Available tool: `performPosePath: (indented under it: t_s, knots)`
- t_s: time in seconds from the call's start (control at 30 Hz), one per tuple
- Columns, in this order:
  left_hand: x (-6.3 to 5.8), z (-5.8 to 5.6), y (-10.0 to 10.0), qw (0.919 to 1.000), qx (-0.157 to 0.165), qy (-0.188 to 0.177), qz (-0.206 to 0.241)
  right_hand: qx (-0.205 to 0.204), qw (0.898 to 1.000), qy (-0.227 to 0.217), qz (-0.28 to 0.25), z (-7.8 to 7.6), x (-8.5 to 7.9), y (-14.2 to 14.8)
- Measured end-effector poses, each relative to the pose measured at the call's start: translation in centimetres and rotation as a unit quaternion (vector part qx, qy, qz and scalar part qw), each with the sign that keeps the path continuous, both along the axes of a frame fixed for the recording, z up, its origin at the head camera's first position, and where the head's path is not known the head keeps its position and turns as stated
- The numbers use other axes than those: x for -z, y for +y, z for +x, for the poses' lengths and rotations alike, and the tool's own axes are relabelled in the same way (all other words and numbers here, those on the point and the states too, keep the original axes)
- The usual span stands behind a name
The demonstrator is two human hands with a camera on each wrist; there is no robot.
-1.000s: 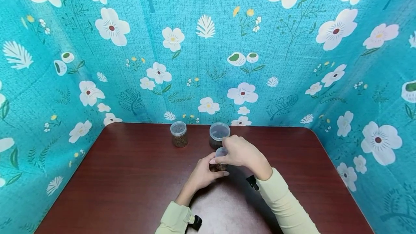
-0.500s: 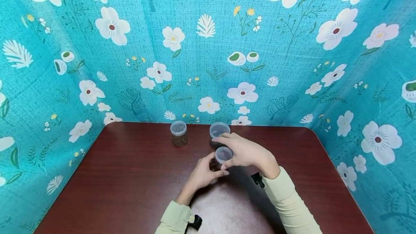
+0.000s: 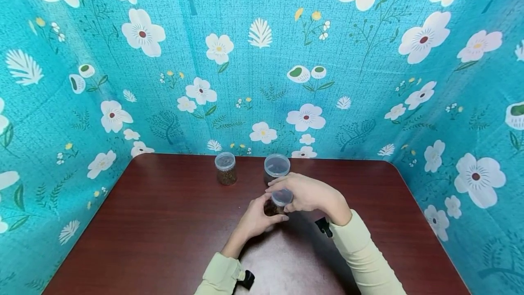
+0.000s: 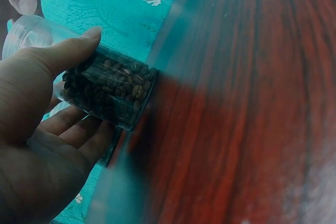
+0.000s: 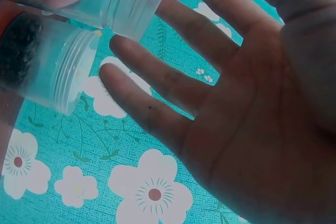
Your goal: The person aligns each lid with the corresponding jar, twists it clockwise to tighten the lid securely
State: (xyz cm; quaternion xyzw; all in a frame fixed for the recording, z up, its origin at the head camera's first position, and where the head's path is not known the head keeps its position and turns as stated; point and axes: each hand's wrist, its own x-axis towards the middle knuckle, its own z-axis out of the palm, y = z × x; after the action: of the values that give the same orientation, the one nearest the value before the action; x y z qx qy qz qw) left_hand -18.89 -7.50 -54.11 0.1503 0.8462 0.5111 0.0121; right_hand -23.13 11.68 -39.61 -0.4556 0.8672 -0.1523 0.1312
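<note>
A clear plastic jar of coffee beans (image 4: 113, 87) stands upright on the table, its base against the wood in the left wrist view. My left hand (image 3: 254, 217) grips its side, thumb on the near face and fingers behind. Over its top, my right hand (image 3: 311, 193) holds the translucent lid (image 3: 282, 197) between thumb and fingers, and the lid sits on the jar. In the right wrist view the lid (image 5: 139, 3) meets the forefingers, while the last two fingers are extended apart from it. The thumb's contact is hidden there.
Just behind stands a wider lidded jar (image 3: 277, 165) with dark contents, partly covered by my right hand. Another lidded jar (image 3: 226, 170) with brownish contents is at the back left. A floral cloth (image 3: 262, 81) hangs behind the dark wooden table (image 3: 172, 222).
The right hand has shifted its fingers round the lid, first moving out to the right, then closing back over the lid's far side. The left hand and jar have stayed in place.
</note>
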Motion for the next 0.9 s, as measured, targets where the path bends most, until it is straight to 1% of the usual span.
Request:
performPosePath:
  t_s: [0.2, 0.33, 0.53, 0.7, 0.9]
  knots:
    - [0.03, -0.04, -0.03, 1.0, 0.002, 0.002, 0.007, -0.014, 1.0, 0.022, -0.007, -0.11, -0.02, -0.01]
    - [0.1, -0.03, -0.05, 0.9999, 0.005, 0.003, 0.008, -0.012, 1.0, 0.013, -0.017, -0.24, 0.3, -0.07]
    - [-0.02, 0.02, -0.04, 0.9998, 0.01, -0.004, 0.018, 0.029, 0.999, 0.016, -0.012, -0.05, 0.63, -0.3]
    - [-0.02, 0.05, -0.02, 0.9995, 0.013, -0.003, 0.028, 0.065, 0.997, 0.032, 0.003, 0.21, 0.73, -0.52]
    - [-0.01, 0.08, 0.0, 0.9978, 0.025, -0.021, 0.058, 0.097, 0.994, 0.048, 0.012, 0.47, 0.73, -0.6]
